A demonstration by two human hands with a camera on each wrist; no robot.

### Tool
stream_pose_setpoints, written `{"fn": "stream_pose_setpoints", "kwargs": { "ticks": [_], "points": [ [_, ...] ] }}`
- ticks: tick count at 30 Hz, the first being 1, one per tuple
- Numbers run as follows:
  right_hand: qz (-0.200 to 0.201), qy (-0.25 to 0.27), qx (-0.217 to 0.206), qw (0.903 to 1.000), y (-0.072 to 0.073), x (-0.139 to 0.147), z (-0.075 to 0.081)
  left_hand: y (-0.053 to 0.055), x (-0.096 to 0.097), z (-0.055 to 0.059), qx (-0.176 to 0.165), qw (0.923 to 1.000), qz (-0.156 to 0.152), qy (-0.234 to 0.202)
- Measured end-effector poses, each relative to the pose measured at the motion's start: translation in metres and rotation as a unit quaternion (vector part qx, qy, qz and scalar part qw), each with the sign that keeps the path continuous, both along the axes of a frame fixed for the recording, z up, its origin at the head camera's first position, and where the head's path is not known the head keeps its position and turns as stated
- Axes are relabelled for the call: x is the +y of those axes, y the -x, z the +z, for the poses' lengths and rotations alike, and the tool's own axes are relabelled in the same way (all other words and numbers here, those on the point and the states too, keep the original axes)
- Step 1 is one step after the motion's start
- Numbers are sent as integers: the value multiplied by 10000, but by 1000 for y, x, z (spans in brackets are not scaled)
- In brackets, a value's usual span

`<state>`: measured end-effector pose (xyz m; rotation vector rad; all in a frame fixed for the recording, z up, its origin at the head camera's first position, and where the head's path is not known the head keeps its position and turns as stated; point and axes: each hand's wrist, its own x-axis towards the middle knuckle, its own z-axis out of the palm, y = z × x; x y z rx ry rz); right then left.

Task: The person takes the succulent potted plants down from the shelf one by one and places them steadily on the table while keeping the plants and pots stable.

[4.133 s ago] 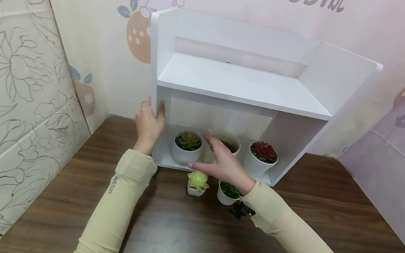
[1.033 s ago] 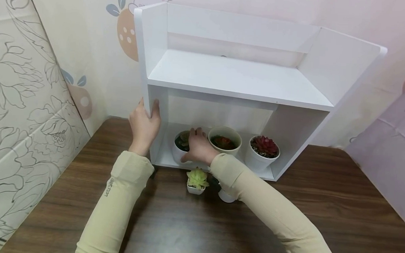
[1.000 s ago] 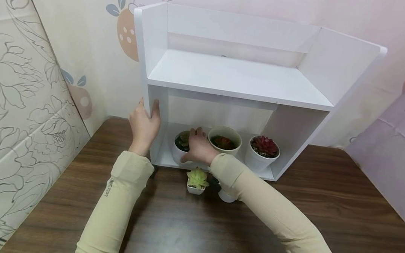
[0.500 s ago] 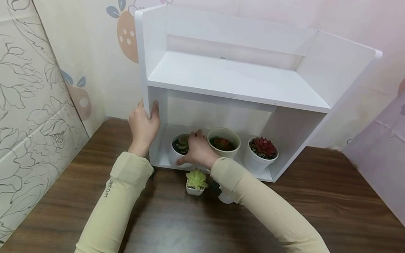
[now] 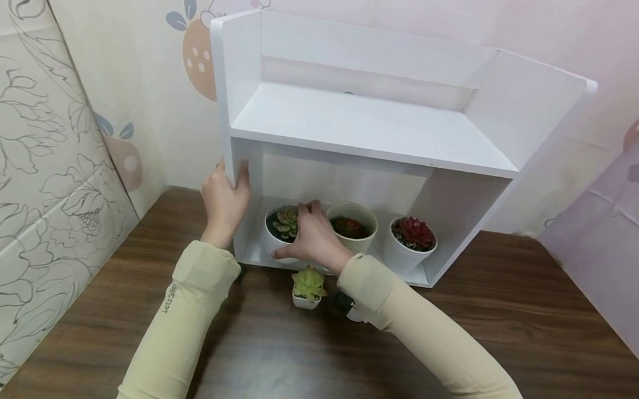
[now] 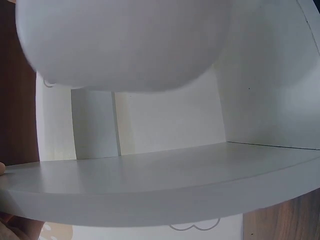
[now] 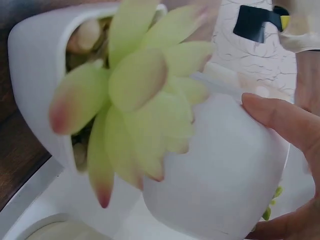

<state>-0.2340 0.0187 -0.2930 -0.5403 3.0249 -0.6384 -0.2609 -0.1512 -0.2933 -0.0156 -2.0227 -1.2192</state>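
Observation:
My left hand (image 5: pixel 225 201) grips the left side panel of a white two-level shelf (image 5: pixel 365 123), thumb inside and fingers behind. My right hand (image 5: pixel 316 238) holds a white pot (image 5: pixel 270 244) with a green rosette succulent at the left of the lower level. In the right wrist view, thumb and finger span that pot (image 7: pixel 220 165). The hand partly covers the plant in the head view. A large white rounded shape, probably the same pot (image 6: pixel 125 45), fills the top of the left wrist view, above the side panel (image 6: pixel 140 175).
A cream pot (image 5: pixel 361 244) with a reddish plant and a white pot with a red succulent (image 5: pixel 414 233) stand to the right on the lower level. A small yellow-green succulent (image 5: pixel 308 284) sits before the shelf. Another small pot (image 5: pixel 354 314) is mostly behind the right sleeve.
My right hand, spread near the middle pot about four seconds ago, took hold of the green succulent's pot. Since then that pot has shifted slightly left. My left hand stays on the panel.

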Motion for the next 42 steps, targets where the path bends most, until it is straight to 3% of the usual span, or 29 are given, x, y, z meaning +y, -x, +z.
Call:
{"fn": "stream_pose_setpoints", "kwargs": {
  "ticks": [9, 20, 29, 42],
  "points": [
    [136, 262, 264, 9992, -12, 7, 5, 1, -1, -1, 5, 10000, -39, -14],
    [488, 372, 606, 9963, -36, 14, 11, 1, -1, -1, 76, 9999, 91, 19],
    [738, 579, 498, 9943, -58, 22, 16, 3, -1, -2, 104, 9998, 151, 79],
    [1221, 687, 575, 9885, -90, 29, 10, 3, -1, -2, 166, 9996, 174, 140]
  ]
}}
